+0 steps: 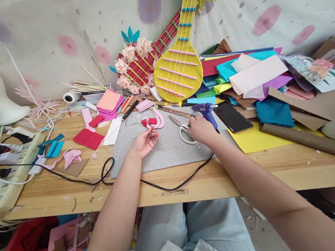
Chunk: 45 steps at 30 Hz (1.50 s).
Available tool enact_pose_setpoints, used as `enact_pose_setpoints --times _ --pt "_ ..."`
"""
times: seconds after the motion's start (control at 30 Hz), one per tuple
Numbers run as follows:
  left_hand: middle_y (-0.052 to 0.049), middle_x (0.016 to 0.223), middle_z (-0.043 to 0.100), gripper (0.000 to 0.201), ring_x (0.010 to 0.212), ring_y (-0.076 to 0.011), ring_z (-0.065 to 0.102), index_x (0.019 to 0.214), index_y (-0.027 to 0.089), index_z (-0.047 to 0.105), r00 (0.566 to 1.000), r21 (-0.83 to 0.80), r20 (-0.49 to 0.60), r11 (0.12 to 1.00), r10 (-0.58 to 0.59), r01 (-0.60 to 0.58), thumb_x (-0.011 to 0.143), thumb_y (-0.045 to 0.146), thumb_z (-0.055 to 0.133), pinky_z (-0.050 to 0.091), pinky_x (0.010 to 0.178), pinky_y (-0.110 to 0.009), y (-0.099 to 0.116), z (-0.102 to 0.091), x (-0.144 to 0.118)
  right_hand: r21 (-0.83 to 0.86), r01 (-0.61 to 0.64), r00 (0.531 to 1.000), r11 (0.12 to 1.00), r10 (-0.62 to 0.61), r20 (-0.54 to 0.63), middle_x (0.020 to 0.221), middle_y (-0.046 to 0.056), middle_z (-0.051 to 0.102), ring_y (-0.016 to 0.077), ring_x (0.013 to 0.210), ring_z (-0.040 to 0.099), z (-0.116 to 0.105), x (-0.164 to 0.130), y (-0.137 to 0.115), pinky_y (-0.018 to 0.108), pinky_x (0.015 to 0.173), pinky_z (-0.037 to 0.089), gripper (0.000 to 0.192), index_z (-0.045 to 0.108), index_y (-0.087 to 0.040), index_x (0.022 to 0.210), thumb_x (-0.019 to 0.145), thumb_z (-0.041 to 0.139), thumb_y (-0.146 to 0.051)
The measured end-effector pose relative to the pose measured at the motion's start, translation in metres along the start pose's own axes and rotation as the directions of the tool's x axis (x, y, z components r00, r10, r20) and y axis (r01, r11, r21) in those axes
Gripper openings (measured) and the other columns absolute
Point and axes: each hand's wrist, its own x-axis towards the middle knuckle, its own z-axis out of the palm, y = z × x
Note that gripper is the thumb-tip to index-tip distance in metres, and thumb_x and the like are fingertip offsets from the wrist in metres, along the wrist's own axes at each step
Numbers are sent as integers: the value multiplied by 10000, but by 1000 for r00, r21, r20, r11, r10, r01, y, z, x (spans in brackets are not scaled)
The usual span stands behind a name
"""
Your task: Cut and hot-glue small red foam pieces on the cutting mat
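Wooden table (257, 170), carrying a grey cutting mat (165, 151) at centre, a heap of coloured felt sheets (252, 78) at right and a yellow felt guitar (179, 66) propped at the back. Right hand (199, 131): resting on the mat's right edge, fingers curled together at the blue glue gun (205, 111), white-handled scissors (184, 129) just beside; whether they clamp the gun cannot be told. Left hand (143, 143): palm up over the mat, thumb and forefinger pinched on a thin pale stick (149, 131), small red felt pieces (149, 122) just beyond the fingertips.

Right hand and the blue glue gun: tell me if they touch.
Touching. The head view shows the right hand closed around the grip of the blue glue gun, whose body and nozzle stick out above the knuckles.
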Motion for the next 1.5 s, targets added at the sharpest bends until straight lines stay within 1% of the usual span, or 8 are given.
enact_pose_setpoints --times 0.27,0.47,0.67,0.83,1.07,1.2,1.3,1.5 --pt "20 597 452 198 490 -3 444 701 111 541 999 -38 20 999 39 -39 863 130 428 513 620 -137 -2 -3 2 -72 43 998 996 -39 54 1053 237 579 302 1040 536 7 -5 0 367 865 377 431 533 -16 1063 853 403 -369" --pt "68 503 376 240 396 5 361 632 134 498 992 127 -32 985 121 -116 796 296 563 491 529 -139 -5 -3 3 23 -3 999 1000 2 49 1064 193 578 289 1014 550 5 -10 0 355 807 418 398 541 -81 1058 785 483 -364" --pt "-19 648 615 210 569 -88 594 723 108 579 894 530 -68 775 444 -345 658 271 693 512 557 -219 -11 -5 7 91 -43 999 995 43 1 1037 152 600 282 980 561 7 -9 1 342 753 432 331 555 -125 996 766 482 -352" --pt "-30 766 664 317 725 -152 650 844 156 511 840 592 18 671 543 -447 593 172 703 511 603 -254 -9 -9 8 136 -51 998 989 54 -12 1009 127 610 264 943 567 9 -8 2 325 717 428 295 553 -153 955 754 494 -361" --pt "74 562 495 228 487 -79 503 854 200 432 765 679 -58 587 641 -441 687 133 571 483 530 -235 11 3 7 163 -34 999 986 38 -22 1005 122 600 256 943 555 10 -8 4 321 737 412 303 527 -157 971 747 504 -359" --pt "79 538 465 207 448 -80 485 890 200 444 788 697 -38 581 615 -421 709 113 493 481 519 -242 32 7 4 223 14 989 975 20 -149 1039 124 570 254 957 533 7 -12 0 321 758 400 365 490 -150 1036 724 536 -334" --pt "47 625 560 287 452 -80 518 1012 203 435 795 718 -20 562 607 -411 735 156 495 466 501 -228 45 2 4 291 131 967 948 -58 -246 1038 101 569 229 992 513 5 -11 -10 302 780 391 248 519 -172 978 762 497 -290" --pt "55 566 530 228 332 -31 325 987 162 497 760 750 -58 531 647 -394 764 205 512 277 347 -162 42 -19 15 398 168 983 902 -121 -140 1015 82 590 183 859 559 6 17 -42 295 756 408 236 564 -177 970 798 483 -316"
